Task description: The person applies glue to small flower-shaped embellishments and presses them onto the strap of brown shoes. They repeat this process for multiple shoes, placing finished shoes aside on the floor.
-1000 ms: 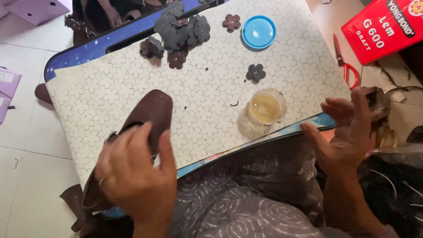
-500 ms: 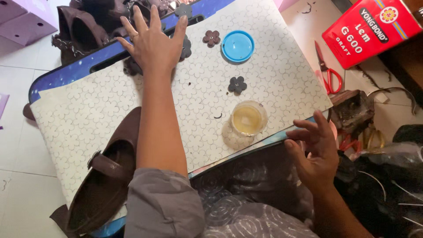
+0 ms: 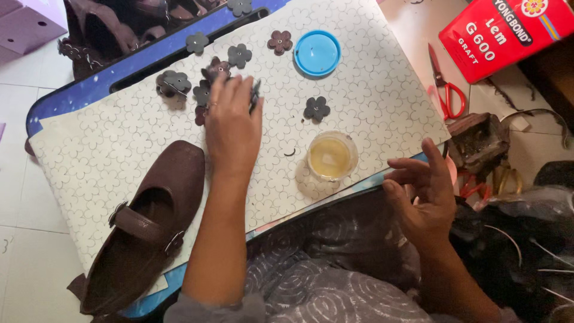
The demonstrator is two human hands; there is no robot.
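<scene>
Left hand [image 3: 232, 128] has drawn back from the far edge of the table and now lies palm-down over a cluster of dark leather flowers [image 3: 206, 90], fingers pinching one dark piece at the tips. Right hand [image 3: 426, 194] hovers off the board's edge, fingers loosely curled, holding nothing. Brown shoe [image 3: 146, 224] lies untouched on the patterned sheet [image 3: 371, 96]. Cup of glue [image 3: 330, 157] stands between the hands.
</scene>
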